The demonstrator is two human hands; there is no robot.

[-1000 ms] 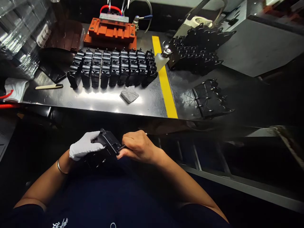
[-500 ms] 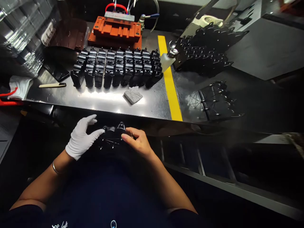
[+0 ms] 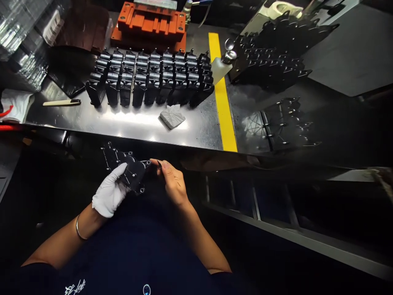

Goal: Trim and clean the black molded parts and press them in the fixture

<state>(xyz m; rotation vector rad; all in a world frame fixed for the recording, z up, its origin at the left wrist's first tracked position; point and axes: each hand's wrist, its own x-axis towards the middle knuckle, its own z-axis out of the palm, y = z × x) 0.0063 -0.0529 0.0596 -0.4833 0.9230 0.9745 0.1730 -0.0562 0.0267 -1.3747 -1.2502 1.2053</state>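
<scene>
My left hand [image 3: 109, 194], in a white glove, grips a flat black plastic part [image 3: 124, 168] from below, just under the front edge of the metal table [image 3: 129, 127]. The part shows its ribbed face with small pegs round the rim. My bare right hand [image 3: 172, 182] pinches the part's right end with thumb and fingertips. Both hands are held close to my body, over my dark clothing.
On the table stand several rows of upright black parts [image 3: 150, 80], a crumpled grey cloth [image 3: 172, 116], an orange fixture [image 3: 150, 24], a small knife [image 3: 61, 102] and a yellow stripe [image 3: 225, 102]. Heaps of black parts [image 3: 273, 53] lie right of the stripe.
The black part has been turned over from a bunched, edge-on hold to lie flat, ribbed face up. My left hand closed on it again and both hands shifted slightly left.
</scene>
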